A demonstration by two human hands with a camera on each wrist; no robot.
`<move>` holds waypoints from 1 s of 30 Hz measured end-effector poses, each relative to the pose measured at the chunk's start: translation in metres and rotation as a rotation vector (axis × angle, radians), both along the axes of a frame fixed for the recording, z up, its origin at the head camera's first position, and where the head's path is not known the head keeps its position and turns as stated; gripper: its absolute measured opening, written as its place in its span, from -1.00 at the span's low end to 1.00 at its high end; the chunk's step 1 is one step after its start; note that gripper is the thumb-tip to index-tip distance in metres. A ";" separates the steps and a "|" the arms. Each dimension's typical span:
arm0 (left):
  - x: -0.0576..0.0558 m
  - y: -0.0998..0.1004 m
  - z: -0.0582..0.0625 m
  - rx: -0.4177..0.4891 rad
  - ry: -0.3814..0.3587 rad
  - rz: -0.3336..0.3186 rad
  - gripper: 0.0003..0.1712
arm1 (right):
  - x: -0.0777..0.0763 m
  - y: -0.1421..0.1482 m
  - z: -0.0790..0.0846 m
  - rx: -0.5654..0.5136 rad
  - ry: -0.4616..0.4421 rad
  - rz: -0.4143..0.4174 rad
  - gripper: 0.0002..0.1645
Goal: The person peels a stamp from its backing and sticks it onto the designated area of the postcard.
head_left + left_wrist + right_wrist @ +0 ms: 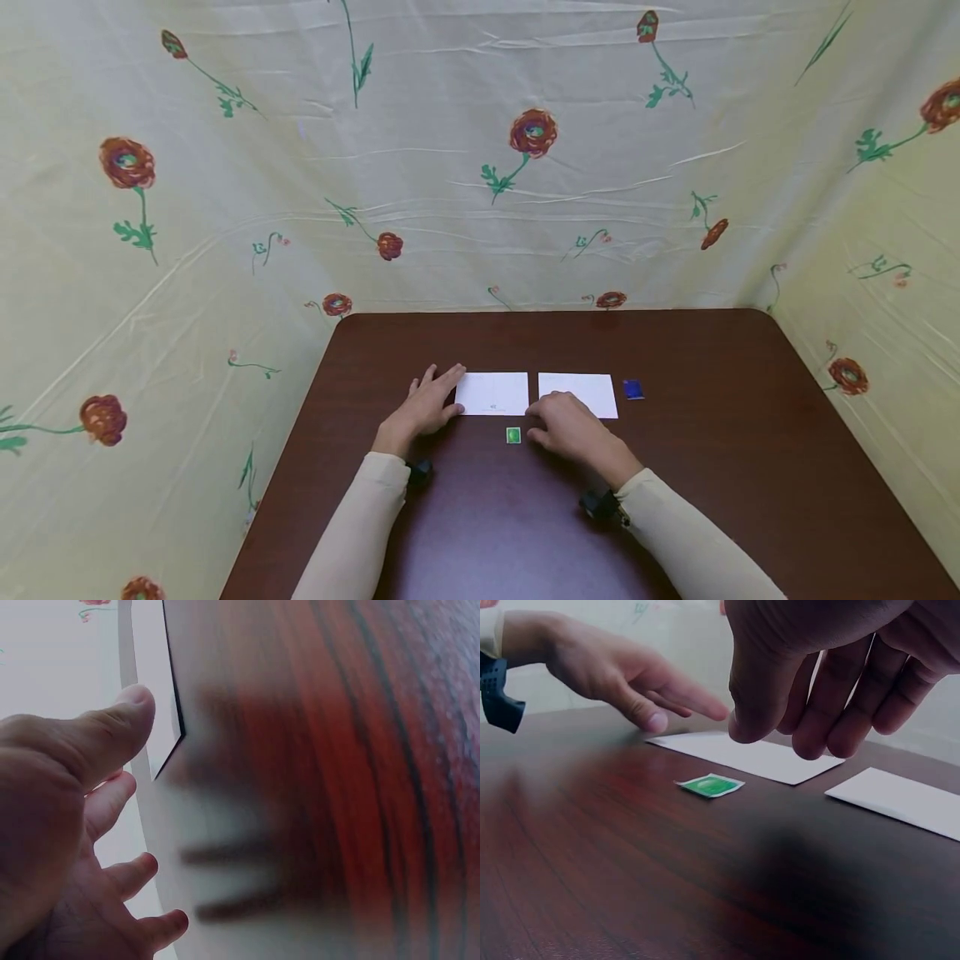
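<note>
Two white paper rectangles lie side by side on the table, a left paper (491,394) with a small faint mark near its lower edge and a right paper (588,390). My left hand (426,407) rests at the left edge of the left paper, its fingers spread and straight. Over the gap between the papers hovers my right hand (573,427), fingers loosely bent with nothing between them, covering the lower left part of the right paper. A small green square (710,785) with a white border, like a stamp, lies on the near side of the left paper.
A small dark blue square (633,389) lies to the right of the right paper. The brown wooden table (510,533) reaches back to a flower-patterned cloth (450,167) that hangs around it. Both wrists wear a black camera strap.
</note>
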State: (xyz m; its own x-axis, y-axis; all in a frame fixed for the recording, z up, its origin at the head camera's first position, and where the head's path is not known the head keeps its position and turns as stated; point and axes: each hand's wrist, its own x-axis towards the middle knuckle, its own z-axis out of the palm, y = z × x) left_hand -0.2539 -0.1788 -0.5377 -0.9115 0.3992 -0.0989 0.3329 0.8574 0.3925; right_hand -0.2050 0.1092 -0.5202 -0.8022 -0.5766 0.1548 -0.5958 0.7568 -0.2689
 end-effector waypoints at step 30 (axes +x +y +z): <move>0.003 0.005 -0.001 -0.026 -0.023 0.027 -0.18 | 0.003 -0.025 -0.027 0.003 0.100 -0.083 -0.81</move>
State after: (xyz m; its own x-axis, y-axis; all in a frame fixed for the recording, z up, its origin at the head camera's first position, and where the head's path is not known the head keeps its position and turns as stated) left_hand -0.2511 -0.1737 -0.5389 -0.9193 0.3714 -0.1304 0.3005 0.8762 0.3769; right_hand -0.2022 0.0847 -0.5471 -0.8279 -0.5091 0.2354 -0.5547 0.8054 -0.2091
